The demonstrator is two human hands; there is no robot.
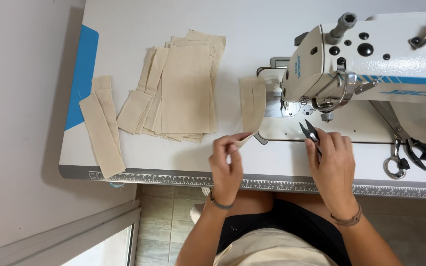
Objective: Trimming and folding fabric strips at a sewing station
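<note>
Beige fabric strip (251, 106) pinched by left hand (226, 167) near table edge, right hand (332, 165) seemingly closed on thread snips (310, 132)

Your arms are bare to well above the elbow, with no sleeves in sight. On your left hand (227, 165) the wrist carries a thin dark cord bracelet (220, 203), sitting snug just below the palm. Your right hand (332, 165) has a brownish band (347, 220) of a few thin strands looped round its wrist, a little looser. You wear no rings that can be made out. Lower down, you have a black garment (282, 224) across your lap and a pale cream cloth (267, 251) over it.
</note>
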